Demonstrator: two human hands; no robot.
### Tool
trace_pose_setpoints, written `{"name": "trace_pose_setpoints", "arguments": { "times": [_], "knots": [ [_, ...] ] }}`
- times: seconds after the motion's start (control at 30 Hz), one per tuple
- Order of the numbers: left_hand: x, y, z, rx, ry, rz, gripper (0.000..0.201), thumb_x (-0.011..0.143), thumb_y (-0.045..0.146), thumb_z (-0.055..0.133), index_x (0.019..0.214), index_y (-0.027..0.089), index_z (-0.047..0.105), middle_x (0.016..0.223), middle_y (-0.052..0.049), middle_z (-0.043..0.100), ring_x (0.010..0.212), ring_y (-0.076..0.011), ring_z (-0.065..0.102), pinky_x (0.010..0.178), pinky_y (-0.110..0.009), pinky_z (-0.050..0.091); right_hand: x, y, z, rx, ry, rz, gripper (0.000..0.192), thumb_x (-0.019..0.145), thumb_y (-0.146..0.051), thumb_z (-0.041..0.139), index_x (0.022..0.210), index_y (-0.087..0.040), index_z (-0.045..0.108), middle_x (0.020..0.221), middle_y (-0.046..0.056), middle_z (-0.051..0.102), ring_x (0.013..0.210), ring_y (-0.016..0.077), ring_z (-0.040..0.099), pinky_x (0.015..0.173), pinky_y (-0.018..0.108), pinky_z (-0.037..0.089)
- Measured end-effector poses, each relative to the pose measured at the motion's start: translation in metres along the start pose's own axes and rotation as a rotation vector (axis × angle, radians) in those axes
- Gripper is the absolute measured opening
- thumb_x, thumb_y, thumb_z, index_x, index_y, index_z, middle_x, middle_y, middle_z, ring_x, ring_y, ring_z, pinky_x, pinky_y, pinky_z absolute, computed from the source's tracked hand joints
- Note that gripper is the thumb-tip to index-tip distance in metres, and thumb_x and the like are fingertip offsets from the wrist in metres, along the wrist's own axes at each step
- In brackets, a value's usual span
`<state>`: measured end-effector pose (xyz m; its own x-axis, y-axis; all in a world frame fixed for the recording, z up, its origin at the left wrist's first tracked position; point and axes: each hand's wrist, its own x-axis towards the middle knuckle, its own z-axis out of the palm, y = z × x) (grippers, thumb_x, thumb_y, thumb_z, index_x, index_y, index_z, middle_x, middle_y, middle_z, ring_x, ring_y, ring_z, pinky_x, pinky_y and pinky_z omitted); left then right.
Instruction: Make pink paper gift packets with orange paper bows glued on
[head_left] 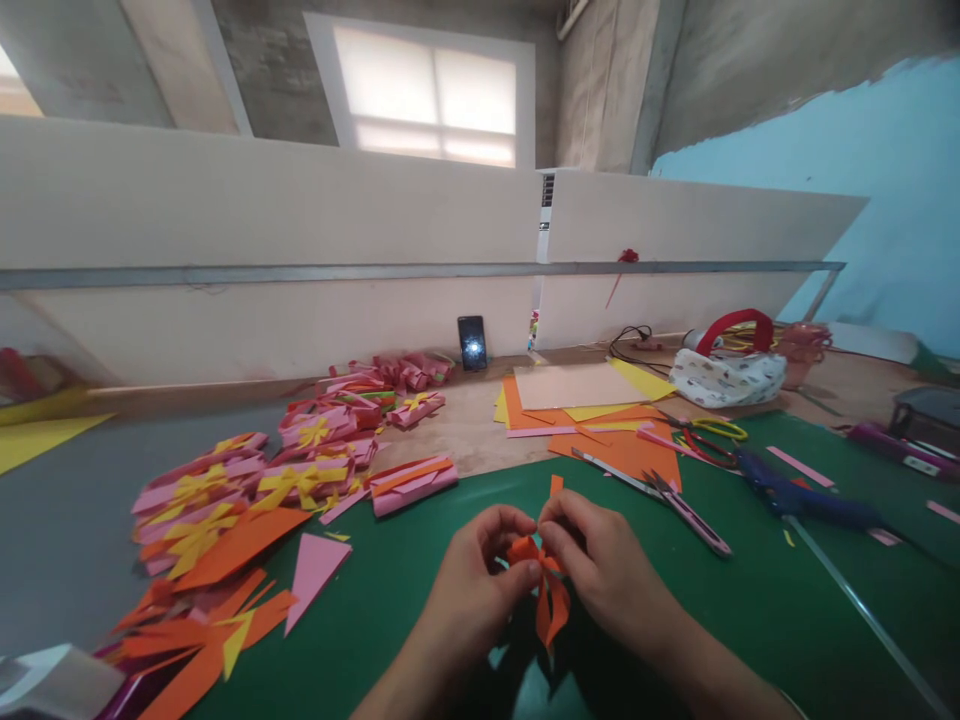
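Observation:
An orange paper bow (pixel 541 580) with folded loops and a strip poking up is pinched between both hands over the green cutting mat (pixel 750 610). My left hand (pixel 472 580) grips its left side with thumb and fingers. My right hand (pixel 600 570) pinches its centre and right side. Loose tails of the bow hang down between the hands.
Piles of pink paper pieces with yellow bows (pixel 300 460) and orange scraps (pixel 210 620) lie left. Orange and yellow sheets (pixel 585 405), scissors (pixel 667 495), a blue glue gun (pixel 802 497), a phone (pixel 472 342) and a patterned pouch (pixel 727 375) lie behind and right.

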<state>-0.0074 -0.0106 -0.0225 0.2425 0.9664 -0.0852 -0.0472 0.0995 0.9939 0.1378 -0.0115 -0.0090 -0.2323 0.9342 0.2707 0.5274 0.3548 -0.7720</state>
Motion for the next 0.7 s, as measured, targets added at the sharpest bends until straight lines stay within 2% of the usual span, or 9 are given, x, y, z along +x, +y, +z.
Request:
{"name": "trace_pose_setpoints", "arguments": {
  "times": [0.17,0.27,0.53,0.7],
  "knots": [
    [-0.001,0.005,0.001,0.035,0.017,0.018,0.023,0.059,0.017,0.067,0.078,0.015,0.054,0.071,0.0,0.06,0.064,-0.0125,0.054,0.057,-0.023,0.04,0.002,0.002,-0.004,0.166,-0.01,0.045,0.014,0.085,-0.019,0.047,0.071,-0.018,0.051,0.065,-0.005,0.052,0.061,0.0098,0.047,0.055,0.02,0.034],
    [-0.002,0.008,0.001,0.028,0.011,0.005,0.023,0.061,0.017,0.066,0.08,0.016,0.053,0.068,0.001,0.059,0.059,-0.0118,0.053,0.055,-0.023,0.04,0.002,0.004,-0.005,0.272,-0.039,0.083,0.014,0.085,-0.022,0.048,0.072,-0.018,0.051,0.065,-0.004,0.051,0.062,0.0101,0.046,0.056,0.02,0.035],
    [-0.006,0.009,0.004,0.044,-0.036,0.058,0.011,0.063,0.015,0.063,0.069,0.017,0.054,0.066,0.002,0.059,0.059,-0.0098,0.052,0.056,-0.021,0.041,0.004,0.007,-0.005,0.678,-0.184,0.297,0.02,0.08,-0.034,0.057,0.073,-0.016,0.05,0.063,-0.004,0.049,0.057,0.0085,0.042,0.053,0.02,0.033],
    [-0.008,0.013,0.006,0.013,-0.038,0.024,0.013,0.062,0.015,0.065,0.066,0.016,0.053,0.06,0.003,0.056,0.055,-0.0081,0.048,0.052,-0.019,0.038,0.004,0.007,-0.005,0.755,-0.191,0.283,0.019,0.078,-0.031,0.06,0.073,-0.015,0.052,0.061,-0.005,0.051,0.055,0.0076,0.043,0.051,0.019,0.033]
  ]
}}
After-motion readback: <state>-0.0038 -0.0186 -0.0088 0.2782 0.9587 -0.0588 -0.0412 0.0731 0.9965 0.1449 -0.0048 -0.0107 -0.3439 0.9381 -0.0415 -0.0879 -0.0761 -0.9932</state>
